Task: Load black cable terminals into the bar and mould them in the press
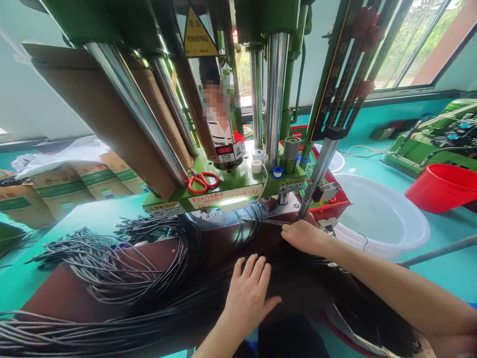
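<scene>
My left hand (249,291) lies flat with fingers spread on a thick bundle of black cables (149,298) draped over the dark red workbench (70,293). My right hand (303,236) reaches to the mouth of the green press machine (223,191), its fingers pinched on a thin cable end or tool (261,222) at the lit mould slot. Several black cables (248,223) loop out of that slot toward me.
Red-handled scissors (203,182) lie on the machine's green ledge beside small tape rolls (256,165). A white basin (380,216) and a red bucket (443,186) stand at the right. Cardboard boxes (55,191) sit at the left. Another person stands behind the machine's steel columns (276,94).
</scene>
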Available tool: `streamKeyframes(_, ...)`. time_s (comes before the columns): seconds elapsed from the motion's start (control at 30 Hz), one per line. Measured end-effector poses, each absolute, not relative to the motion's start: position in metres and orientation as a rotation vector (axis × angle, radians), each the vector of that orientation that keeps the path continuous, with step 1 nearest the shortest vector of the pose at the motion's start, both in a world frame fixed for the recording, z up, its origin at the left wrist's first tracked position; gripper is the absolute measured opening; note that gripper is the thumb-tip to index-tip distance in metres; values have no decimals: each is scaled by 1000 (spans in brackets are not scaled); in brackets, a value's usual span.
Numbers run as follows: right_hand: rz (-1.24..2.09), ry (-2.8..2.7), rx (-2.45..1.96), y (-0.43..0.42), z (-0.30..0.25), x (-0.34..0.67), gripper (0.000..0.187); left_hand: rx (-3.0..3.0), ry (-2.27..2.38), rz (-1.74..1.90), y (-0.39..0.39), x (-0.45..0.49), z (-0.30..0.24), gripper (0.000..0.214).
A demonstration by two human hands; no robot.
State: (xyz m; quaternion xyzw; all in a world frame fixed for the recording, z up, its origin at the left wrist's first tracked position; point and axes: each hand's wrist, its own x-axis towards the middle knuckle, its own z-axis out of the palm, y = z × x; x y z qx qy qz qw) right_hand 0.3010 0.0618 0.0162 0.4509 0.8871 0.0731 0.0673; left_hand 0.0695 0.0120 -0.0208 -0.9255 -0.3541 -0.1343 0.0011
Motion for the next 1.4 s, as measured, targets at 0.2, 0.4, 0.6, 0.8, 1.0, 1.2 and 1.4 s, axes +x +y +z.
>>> streamKeyframes(0.2,259,2661,1385,37,31,327,11,-2856,-1132,-455,12,69,-20,47)
streamKeyframes(0.4,299,2656,1446,32,37,350,15,-2960,-1227,-433,22,69,-7,49)
streamKeyframes(0.6,341,2656,1721,24,26,346,15,-3104,-1339,43,52,95,10,33)
streamKeyframes(0.8,234,2965,1902,-45,-3,330,20,-3139,-1301,172,69,101,8,32)
streamKeyframes(1.0,527,2854,2050,-73,-20,323,28,-3226,-1298,99,68,100,15,32)
streamKeyframes(1.2,487,2880,1959,-60,-7,316,40,-3385,-1276,314,79,119,15,28)
streamKeyframes(1.4,407,2933,1989,-72,-19,298,40,-3326,-1276,118,71,120,29,13)
